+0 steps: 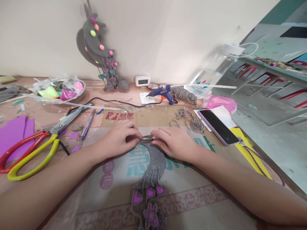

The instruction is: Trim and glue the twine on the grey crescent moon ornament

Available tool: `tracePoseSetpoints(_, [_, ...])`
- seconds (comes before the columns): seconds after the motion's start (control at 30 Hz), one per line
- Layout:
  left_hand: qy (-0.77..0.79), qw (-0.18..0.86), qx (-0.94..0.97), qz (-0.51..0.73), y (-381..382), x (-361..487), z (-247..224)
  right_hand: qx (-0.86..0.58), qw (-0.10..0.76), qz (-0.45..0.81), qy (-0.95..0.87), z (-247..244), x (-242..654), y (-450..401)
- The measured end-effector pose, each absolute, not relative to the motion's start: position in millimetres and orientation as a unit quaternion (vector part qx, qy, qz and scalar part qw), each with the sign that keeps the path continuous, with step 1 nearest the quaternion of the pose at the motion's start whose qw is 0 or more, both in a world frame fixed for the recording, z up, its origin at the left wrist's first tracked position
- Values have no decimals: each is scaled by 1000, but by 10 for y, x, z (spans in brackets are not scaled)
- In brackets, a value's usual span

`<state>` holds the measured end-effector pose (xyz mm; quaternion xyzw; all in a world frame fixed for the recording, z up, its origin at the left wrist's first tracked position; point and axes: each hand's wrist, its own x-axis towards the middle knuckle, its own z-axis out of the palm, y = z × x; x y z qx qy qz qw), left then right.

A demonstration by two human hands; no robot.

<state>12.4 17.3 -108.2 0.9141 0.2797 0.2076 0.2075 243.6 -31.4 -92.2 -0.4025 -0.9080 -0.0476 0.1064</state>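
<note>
A grey yarn-wrapped crescent [155,164] lies on a printed cardboard sheet in front of me, its upper end between my hands. My left hand [123,137] pinches that upper end from the left, with thumb and fingertips together. From the right, my right hand [174,143] pinches the same end, the fingers curled. A short grey strand spans the gap between the fingertips; how each hand grips it is partly hidden. Below the crescent hang purple hearts [150,192] edged in grey yarn and a purple flower-shaped piece [151,215].
Large scissors [57,129] with red and yellow handles lie left, near purple sheets [16,134]. A blue glue gun [165,93], grey yarn [189,119] and a phone [218,127] are beyond and right. A decorated grey crescent [96,40] leans on the wall beside a bowl [81,92].
</note>
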Motion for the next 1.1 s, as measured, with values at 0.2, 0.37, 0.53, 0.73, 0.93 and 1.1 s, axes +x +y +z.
tracePoseSetpoints(0.2, [279,208,914,208,177,126,-1080,-395,70,-67,-914,-934,2414,-289])
tracePoseSetpoints(0.37, [293,210,909,211,168,133,-1066,-388,58,-88,-916,-936,2409,-296])
tracePoseSetpoints(0.53, [304,209,906,206,151,145,-1037,-387,79,-74,-916,-927,2431,-303])
tracePoseSetpoints(0.73, [292,213,911,198,138,123,-1002,-391,106,-61,-912,-925,2471,-304])
tracePoseSetpoints(0.93, [262,213,920,197,149,114,-1009,-381,71,-60,-920,-938,2458,-296])
tracePoseSetpoints(1.1, [261,213,920,201,148,116,-1035,-387,56,-45,-919,-926,2453,-288])
